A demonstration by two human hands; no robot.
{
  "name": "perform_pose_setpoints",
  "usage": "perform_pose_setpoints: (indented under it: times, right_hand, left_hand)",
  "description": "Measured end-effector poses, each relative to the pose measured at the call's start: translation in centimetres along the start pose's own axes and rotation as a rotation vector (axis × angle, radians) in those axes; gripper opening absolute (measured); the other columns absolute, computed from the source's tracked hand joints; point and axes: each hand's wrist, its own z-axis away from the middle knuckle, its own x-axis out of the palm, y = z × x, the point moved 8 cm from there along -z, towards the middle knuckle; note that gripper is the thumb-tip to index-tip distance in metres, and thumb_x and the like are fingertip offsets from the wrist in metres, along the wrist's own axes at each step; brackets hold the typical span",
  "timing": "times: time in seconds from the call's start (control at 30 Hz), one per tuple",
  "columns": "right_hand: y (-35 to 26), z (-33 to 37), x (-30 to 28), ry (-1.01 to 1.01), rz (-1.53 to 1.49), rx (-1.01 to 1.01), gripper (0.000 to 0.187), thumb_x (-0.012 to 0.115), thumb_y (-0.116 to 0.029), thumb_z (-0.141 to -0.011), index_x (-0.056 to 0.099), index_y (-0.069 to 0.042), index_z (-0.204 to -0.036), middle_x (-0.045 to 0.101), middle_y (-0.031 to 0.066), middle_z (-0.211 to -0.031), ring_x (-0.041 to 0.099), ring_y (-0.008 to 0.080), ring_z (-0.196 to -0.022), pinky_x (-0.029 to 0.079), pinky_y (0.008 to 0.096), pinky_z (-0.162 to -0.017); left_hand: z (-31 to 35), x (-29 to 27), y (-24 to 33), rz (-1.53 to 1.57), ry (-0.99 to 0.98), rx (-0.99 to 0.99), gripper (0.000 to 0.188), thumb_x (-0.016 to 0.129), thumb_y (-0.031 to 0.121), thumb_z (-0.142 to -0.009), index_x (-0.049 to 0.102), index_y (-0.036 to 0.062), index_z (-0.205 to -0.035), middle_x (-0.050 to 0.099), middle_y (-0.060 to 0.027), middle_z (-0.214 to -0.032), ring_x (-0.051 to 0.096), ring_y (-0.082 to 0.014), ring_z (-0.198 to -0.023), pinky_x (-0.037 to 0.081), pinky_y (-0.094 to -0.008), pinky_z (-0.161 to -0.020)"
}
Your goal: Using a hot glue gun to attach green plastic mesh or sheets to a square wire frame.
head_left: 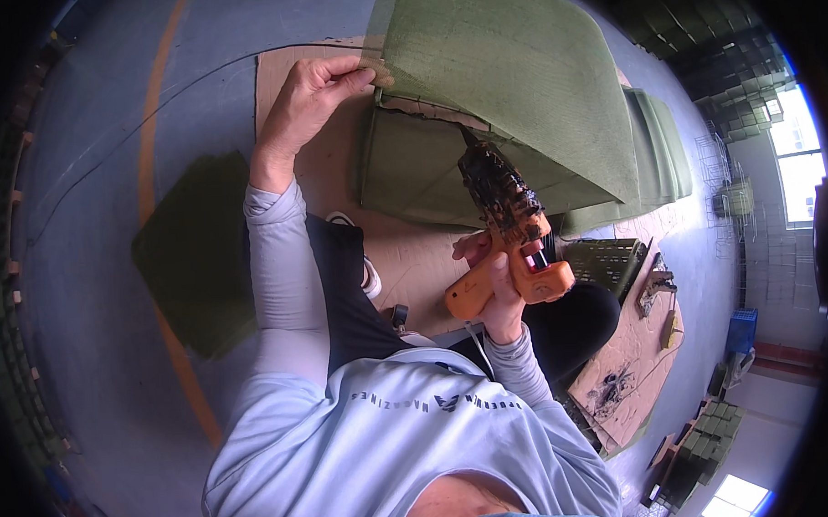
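Observation:
My left hand point(310, 96) pinches the near left corner of a green mesh sheet point(507, 50) between thumb and fingers. The sheet lies over a box-like frame point(415, 163) covered in the same green mesh, and a gap shows between sheet and frame edge. In my right hand point(501, 303) is an orange glue gun point(474, 291), held by its handle. Its front end is crusted with dark glue, and the nozzle points away from me at the gap under the sheet. Whether the tip touches the frame I cannot tell.
Cardboard point(414, 272) lies under the work. At the right are a green plastic crate point(606, 259) and a cardboard piece point(632, 369) with black blotches. A dark green mesh piece point(195, 257) lies on the floor at left; a thin cable point(193, 81) curves past it. More mesh pieces point(656, 145) sit behind the frame.

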Motion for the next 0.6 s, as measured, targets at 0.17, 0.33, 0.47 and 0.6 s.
perform_pose_setpoints:
  times: [0.17,0.33,0.47,0.6]
  right_hand:
    - [-0.3,0.1,0.0,0.002,-0.018,-0.034,0.036,0.057,-0.026,-0.090,0.046,0.002,-0.111,0.053,0.0107,-0.096,0.054,0.0198,-0.092,0.042,0.0342,-0.087]
    - [0.3,0.2,0.2,-0.023,-0.024,-0.017,0.033,0.057,-0.023,-0.090,0.047,0.001,-0.111,0.053,0.0092,-0.094,0.054,0.0191,-0.091,0.042,0.0342,-0.086]
    - [1.0,-0.2,0.8,-0.061,-0.025,-0.023,0.033,0.056,-0.020,-0.090,0.048,0.001,-0.115,0.054,0.0074,-0.092,0.054,0.0182,-0.089,0.043,0.0336,-0.083]
    - [1.7,-0.6,1.4,-0.091,-0.013,-0.018,0.035,0.055,-0.017,-0.090,0.047,0.002,-0.117,0.054,0.0072,-0.093,0.054,0.0177,-0.088,0.043,0.0331,-0.080]
  left_hand:
    - [0.0,-0.2,0.1,-0.043,0.018,0.009,0.022,0.059,0.015,-0.091,0.069,0.0026,-0.105,0.066,0.0033,-0.082,0.054,-0.0025,-0.078,0.042,-0.0178,-0.073]
    - [0.0,-0.1,0.0,-0.007,0.006,0.002,0.022,0.058,0.014,-0.090,0.068,0.0024,-0.106,0.068,0.0014,-0.086,0.056,-0.0036,-0.082,0.044,-0.0188,-0.077]
    - [-0.1,-0.1,-0.3,-0.015,0.008,-0.023,0.022,0.058,0.013,-0.091,0.068,0.0021,-0.106,0.069,-0.0001,-0.089,0.058,-0.0048,-0.085,0.044,-0.0198,-0.081]
    - [-0.1,-0.1,-0.3,0.008,-0.003,-0.012,0.022,0.057,0.012,-0.091,0.068,0.0018,-0.107,0.069,-0.0009,-0.092,0.059,-0.0060,-0.088,0.045,-0.0207,-0.083]
